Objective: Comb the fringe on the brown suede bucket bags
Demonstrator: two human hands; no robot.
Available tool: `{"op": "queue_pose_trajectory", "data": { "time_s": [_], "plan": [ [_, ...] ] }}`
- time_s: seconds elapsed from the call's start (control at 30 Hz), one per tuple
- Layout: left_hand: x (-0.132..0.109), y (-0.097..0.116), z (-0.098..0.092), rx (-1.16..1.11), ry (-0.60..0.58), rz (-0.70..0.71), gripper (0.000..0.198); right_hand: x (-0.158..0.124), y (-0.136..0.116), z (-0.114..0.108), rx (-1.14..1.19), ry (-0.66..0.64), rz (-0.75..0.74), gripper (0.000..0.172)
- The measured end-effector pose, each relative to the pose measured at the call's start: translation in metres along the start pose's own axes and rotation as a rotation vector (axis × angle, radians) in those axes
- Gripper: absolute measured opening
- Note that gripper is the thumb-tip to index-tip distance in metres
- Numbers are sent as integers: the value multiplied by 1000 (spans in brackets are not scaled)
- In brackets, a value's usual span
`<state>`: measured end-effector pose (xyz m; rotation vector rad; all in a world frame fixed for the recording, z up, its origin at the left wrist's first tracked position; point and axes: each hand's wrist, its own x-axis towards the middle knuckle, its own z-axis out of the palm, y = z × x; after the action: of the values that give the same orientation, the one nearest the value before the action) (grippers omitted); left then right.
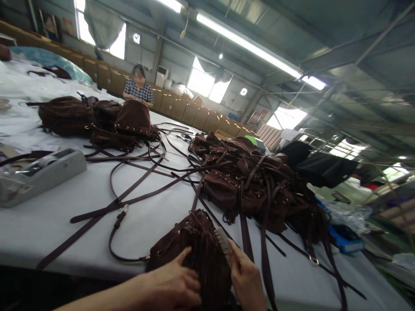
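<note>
A dark brown fringed suede bag (197,246) lies at the near edge of the white table (97,203). My left hand (175,280) rests on its near side, fingers pressed flat against the fringe. My right hand (246,280) grips a small brush or comb (223,244) whose pale bristles touch the fringe on the bag's right side. A long brown strap (116,233) with a metal clasp loops out from the bag to the left.
A heap of similar brown bags (256,181) with long straps lies to the right, another heap (97,119) at the back left. A grey tape dispenser (35,172) sits at left. A person (138,88) sits at the table's far end. Cardboard boxes line the wall.
</note>
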<state>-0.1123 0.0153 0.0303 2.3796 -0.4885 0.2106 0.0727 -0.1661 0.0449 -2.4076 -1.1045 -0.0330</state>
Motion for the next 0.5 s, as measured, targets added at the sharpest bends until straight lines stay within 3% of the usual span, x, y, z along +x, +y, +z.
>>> {"op": "queue_pose_trajectory", "data": {
  "time_s": [0.07,0.13,0.17,0.2,0.27,0.37,0.5],
  "plan": [
    [-3,8,-8,-93,12,-5,35,25,-14,-1,-24,-40,-22,42],
    [9,-6,-20,-139,210,-155,40,44,-28,3,-116,-88,-49,41],
    [19,-20,-24,-161,348,-281,42,51,-34,8,-173,-107,-63,41],
    [29,-36,-28,-154,415,-384,44,56,-40,14,-227,-124,-79,41],
    [47,-71,-28,-38,337,-554,44,60,-47,28,-299,-168,-111,40],
    [53,-110,-14,11,241,-616,42,51,-49,45,-319,-259,-150,39],
    [44,-131,9,110,155,-618,41,27,-40,45,-291,-343,-192,37]
  ]
}}
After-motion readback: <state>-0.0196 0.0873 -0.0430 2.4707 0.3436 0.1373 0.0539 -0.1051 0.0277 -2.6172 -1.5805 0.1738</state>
